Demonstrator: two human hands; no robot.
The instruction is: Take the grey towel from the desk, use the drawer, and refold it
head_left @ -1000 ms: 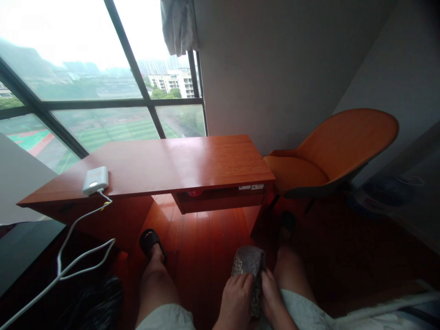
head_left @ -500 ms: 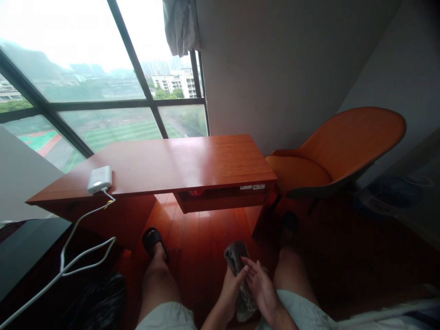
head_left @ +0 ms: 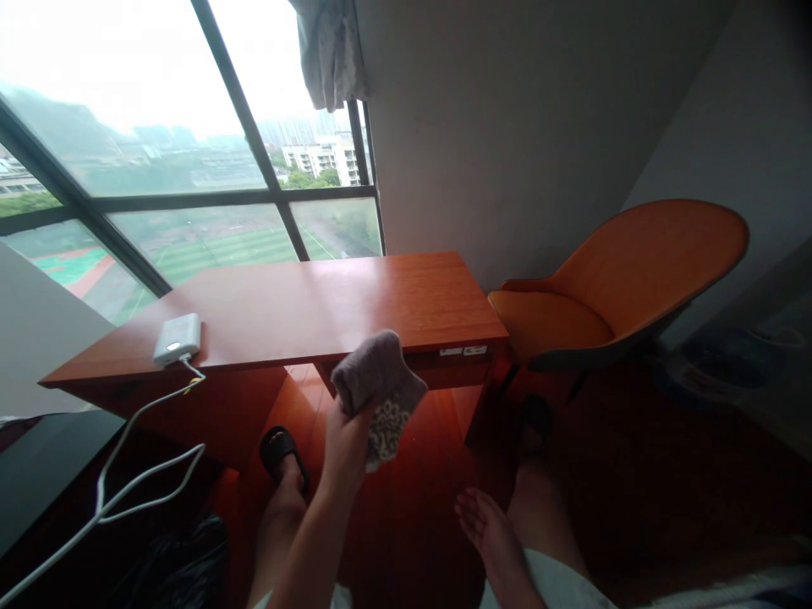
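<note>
low daylight from a big window (head_left: 190, 169) falls on a red-brown wooden desk (head_left: 304, 304) set along the glass, with an orange chair (head_left: 609, 288) at its right end. a white charger (head_left: 177, 338) lies near the desk's left end, and its cable (head_left: 127, 474) trails off the edge toward the floor.

the cloth (head_left: 379, 393), grey with a pale patterned patch, is in the air in front of the desk's front edge, above the person's knees. it looks soft, light and limp, with nothing to break. it would probably sag or unfold if pinched by a corner, so the bunched folded part is the best place to hold it. the left hand (head_left: 346, 440) is closed around its lower left side, fingers wrapped and thumb pressed in. the right hand (head_left: 485, 529) lies flat beside the right knee, fingers spread, holding nothing.
</note>
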